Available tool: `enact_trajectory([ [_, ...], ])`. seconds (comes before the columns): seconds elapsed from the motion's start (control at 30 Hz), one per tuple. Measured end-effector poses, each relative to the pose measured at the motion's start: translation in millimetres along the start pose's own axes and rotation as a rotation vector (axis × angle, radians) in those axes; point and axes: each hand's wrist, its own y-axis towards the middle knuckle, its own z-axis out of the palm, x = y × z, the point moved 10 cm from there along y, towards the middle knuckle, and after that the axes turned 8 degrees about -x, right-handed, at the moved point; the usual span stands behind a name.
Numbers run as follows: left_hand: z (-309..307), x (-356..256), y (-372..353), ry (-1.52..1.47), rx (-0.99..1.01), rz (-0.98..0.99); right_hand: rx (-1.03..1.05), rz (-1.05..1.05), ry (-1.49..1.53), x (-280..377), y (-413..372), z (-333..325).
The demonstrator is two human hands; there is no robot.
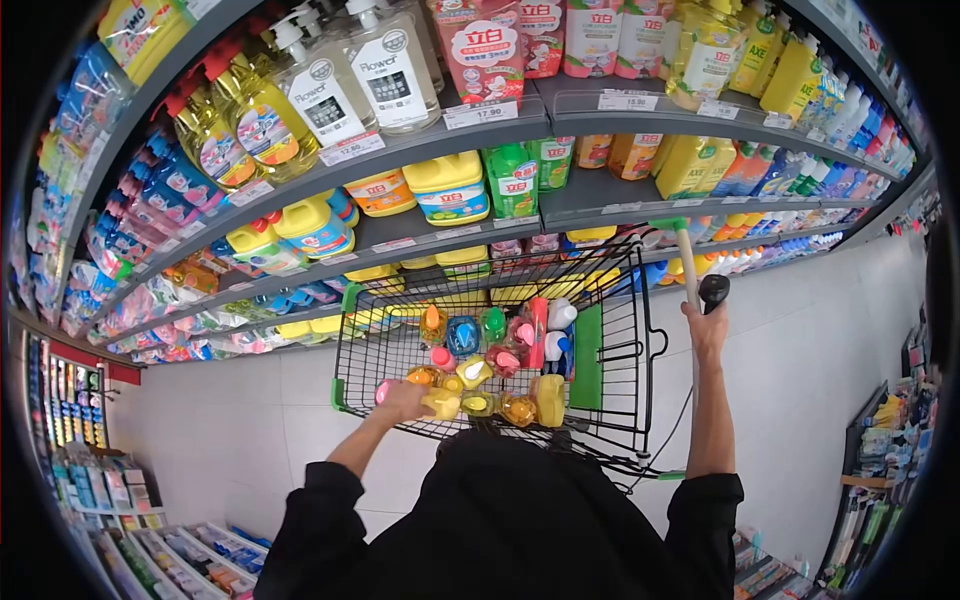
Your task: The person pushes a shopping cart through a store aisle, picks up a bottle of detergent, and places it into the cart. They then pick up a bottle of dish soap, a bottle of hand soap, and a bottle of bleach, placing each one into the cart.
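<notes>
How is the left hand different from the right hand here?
The left hand is down inside the cart, among the bottles; the right hand is outside it, by the handle. The left hand rests on the bottles and its grip is unclear; the right hand is closed on a black device. The left arm reaches across, while the right arm is straighter. Both come out of black sleeves.

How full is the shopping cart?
Partly full: bottles cover the bottom of the cart, while its wire walls stand bare above them.
</notes>
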Motion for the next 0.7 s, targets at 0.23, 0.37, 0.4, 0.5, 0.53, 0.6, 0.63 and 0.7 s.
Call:
enact_trajectory([
  [0.23,-231.0,-17.5,-123.0,-0.844,-0.798,-0.035,-0.061,-0.125,-0.059,8.4,-0.1,-3.1],
  [0.37,-318.4,-29.6,-169.8,-1.045,-1.077,0.123,-0.061,-0.184,-0.074,21.1,-6.6,-5.1],
  [0.4,-338.1,-31.9,-179.4,-1.05,-1.121,0.134,-0.073,-0.164,-0.137,24.7,-12.3,-8.7],
  [0.5,-381.7,-21.1,-180.8,-1.27,-1.117,0.213,-0.105,-0.185,-0.168,23.7,-18.6,-14.7],
  [0.53,-395.0,-15.6,-177.5,-1.36,-1.086,0.269,-0.123,-0.21,-0.132,25.6,-19.4,-17.1],
  [0.6,-417.3,-16.0,-174.2,-1.434,-1.0,0.328,-0.128,-0.205,-0.145,22.2,-19.0,-17.6],
  [0.63,-424.0,-13.9,-171.2,-1.479,-0.971,0.3,-0.122,-0.192,-0.148,19.3,-18.5,-15.7],
  [0.7,-437.7,-24.5,-175.2,-1.462,-0.927,0.287,-0.12,-0.182,-0.143,16.2,-17.7,-14.8],
])
